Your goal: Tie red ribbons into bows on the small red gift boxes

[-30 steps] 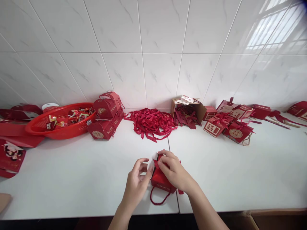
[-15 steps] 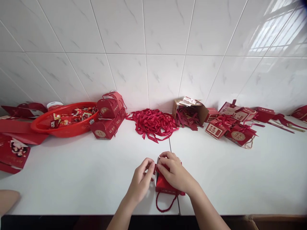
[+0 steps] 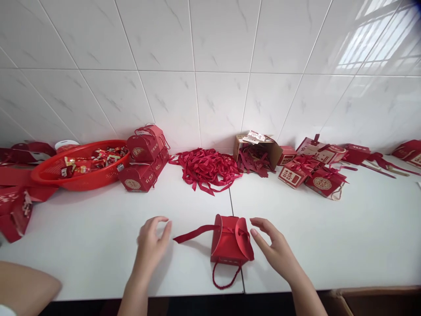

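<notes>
A small red gift box (image 3: 226, 245) stands on the white table at the front, its rounded side flaps folded up. A red ribbon (image 3: 197, 232) passes through the flaps, and its loose end stretches left over the table. From the box's near side a red cord handle (image 3: 226, 287) loops toward me. My left hand (image 3: 153, 239) hovers left of the ribbon's end, fingers apart, holding nothing. Just right of the box is my right hand (image 3: 271, 245), thumb and fingers spread, with nothing in it.
Behind lie a heap of red ribbons (image 3: 210, 169), a cardboard box (image 3: 274, 153) of dark red strips and stacked red boxes (image 3: 144, 162). A red basket (image 3: 79, 182) of sweets stands left. Several ribboned boxes (image 3: 324, 182) sit right. Another person's arm (image 3: 26, 281) rests at lower left.
Both hands have let go of the gift box and moved apart, left and right. The ribbon's loose end now lies stretched out leftward. The other person's arm reaches further into view.
</notes>
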A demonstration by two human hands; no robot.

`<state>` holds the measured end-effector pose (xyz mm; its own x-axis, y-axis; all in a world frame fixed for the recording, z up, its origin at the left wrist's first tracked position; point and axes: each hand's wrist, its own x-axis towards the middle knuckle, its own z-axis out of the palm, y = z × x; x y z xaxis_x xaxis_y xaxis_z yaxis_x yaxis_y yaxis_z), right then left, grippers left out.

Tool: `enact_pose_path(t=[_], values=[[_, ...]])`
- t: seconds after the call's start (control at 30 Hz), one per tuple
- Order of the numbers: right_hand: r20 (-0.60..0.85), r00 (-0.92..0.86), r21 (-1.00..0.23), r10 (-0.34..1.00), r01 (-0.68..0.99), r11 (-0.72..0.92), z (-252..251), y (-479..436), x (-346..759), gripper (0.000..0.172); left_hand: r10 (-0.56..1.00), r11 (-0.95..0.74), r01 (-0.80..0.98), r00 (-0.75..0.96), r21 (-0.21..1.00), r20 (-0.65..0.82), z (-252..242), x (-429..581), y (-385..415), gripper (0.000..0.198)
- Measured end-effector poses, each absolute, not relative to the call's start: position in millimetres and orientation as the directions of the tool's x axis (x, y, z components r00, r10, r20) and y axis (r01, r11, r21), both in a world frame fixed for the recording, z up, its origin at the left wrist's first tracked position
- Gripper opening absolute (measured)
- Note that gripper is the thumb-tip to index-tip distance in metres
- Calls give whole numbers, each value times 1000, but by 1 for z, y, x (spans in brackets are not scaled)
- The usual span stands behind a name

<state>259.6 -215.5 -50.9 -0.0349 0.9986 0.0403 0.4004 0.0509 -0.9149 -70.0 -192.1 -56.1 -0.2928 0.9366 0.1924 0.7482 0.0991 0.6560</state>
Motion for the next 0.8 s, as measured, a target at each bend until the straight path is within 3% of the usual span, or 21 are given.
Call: enact_pose_path(t=[0.1, 0.23, 0.37, 0.53, 0.7, 0.8], values=[[43, -84, -929, 996, 364, 71, -56, -215, 250, 33, 984, -131, 471, -48, 872, 174, -52, -29, -191, 27], [45, -82, -969, 996, 240, 63, -60, -212, 237, 30, 976, -90, 258, 214, 962, 34, -45, 14, -190, 24], [2, -101, -992, 995, 123, 15, -66, -211, 240, 32, 952, -33, 287, 300, 957, -57, -41, 14, -187, 23], [17, -165, -997, 986, 70, 29, -64, -208, 251, 30, 945, -68, 343, 322, 937, -49, -31, 1, -183, 38], [-25, -176, -983, 984, 184, 8, -47, -207, 255, 30, 950, -114, 378, 312, 919, -10, -15, 4, -185, 25], [51, -193, -941, 980, 319, 112, -35, -207, 259, 28, 955, -126, 390, 296, 912, 5, -9, 4, -186, 23]])
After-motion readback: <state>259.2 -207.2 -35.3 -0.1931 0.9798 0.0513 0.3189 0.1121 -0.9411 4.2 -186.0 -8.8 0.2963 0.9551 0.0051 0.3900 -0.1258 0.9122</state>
